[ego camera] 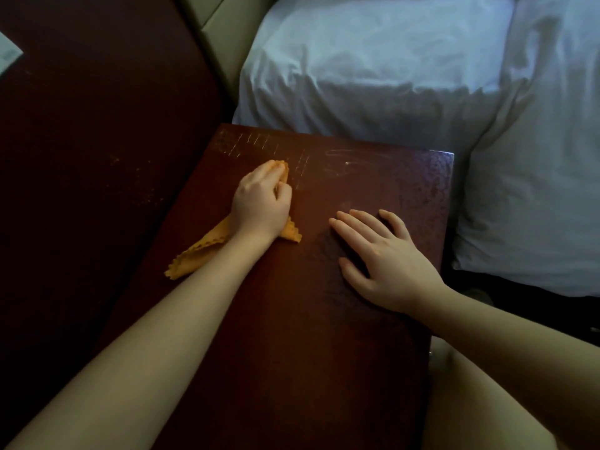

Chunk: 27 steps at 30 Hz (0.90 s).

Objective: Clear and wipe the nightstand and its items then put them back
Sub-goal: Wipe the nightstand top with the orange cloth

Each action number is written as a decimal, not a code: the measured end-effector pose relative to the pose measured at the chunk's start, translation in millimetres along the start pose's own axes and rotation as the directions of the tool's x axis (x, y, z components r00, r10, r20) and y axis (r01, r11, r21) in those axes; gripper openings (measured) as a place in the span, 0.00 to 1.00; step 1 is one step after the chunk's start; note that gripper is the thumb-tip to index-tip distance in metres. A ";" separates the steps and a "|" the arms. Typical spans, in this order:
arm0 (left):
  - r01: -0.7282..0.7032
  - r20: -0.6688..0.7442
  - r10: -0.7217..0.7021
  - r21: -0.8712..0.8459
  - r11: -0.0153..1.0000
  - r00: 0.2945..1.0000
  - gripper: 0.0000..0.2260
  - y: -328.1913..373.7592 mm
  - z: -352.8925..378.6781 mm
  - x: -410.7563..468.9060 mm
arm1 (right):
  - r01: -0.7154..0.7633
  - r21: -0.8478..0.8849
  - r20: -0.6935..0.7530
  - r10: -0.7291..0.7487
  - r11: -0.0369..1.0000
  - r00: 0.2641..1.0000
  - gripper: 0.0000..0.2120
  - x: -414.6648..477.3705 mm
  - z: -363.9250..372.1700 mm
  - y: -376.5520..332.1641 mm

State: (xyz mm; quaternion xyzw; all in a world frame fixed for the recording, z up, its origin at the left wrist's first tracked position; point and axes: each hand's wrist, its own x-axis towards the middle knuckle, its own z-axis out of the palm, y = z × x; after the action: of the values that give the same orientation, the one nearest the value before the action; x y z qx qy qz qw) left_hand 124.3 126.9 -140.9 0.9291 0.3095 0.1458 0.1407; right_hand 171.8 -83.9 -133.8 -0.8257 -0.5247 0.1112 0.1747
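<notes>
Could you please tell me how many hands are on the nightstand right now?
2. The left hand grips the orange cloth at the far left of the nightstand; the right hand rests flat toward its right side. Neither is hidden.

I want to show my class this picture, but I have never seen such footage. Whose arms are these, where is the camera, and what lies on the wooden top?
No machine here: a person wears one camera on the head, looking down at their own two arms. The left hand has its grip round an orange cloth, pressed on the nightstand. The right hand rests flat on it and holds nothing. Only the cloth lies on the top. Beside it is white bedding.
</notes>
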 end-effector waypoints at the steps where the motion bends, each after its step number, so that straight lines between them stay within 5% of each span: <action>1: -0.043 0.010 0.043 0.000 0.999 0.999 0.18 4.6 1.4 -6.0 | 0.001 0.001 0.002 -0.001 1.000 1.000 0.29 0.1 -0.3 0.1; 4: -0.206 0.061 0.206 0.001 0.978 0.977 0.18 5.9 -3.4 -32.3 | 0.006 0.011 0.000 -0.006 1.000 1.000 0.29 0.7 -0.7 0.9; 8: -0.257 0.135 0.265 -0.080 0.963 0.955 0.19 -12.2 -19.9 -38.3 | 0.003 0.029 -0.018 -0.003 1.000 1.000 0.29 1.0 -1.0 1.7; 18: 0.063 -0.009 -0.063 -0.034 0.997 0.998 0.18 2.0 -0.5 -1.0 | 0.000 0.018 -0.018 0.000 1.000 1.000 0.29 0.9 0.6 0.6; 27: -0.247 0.201 0.269 -0.128 0.961 0.942 0.19 -6.5 -26.6 -54.4 | 0.015 0.033 -0.022 -0.014 0.999 1.000 0.30 0.8 -0.7 0.9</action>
State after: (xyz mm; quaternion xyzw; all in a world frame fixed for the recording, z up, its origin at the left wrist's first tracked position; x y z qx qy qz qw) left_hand 69.7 103.0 -128.7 0.9635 0.1603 0.0767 0.2002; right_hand 173.2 -83.7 -133.5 -0.8200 -0.5269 0.1094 0.1949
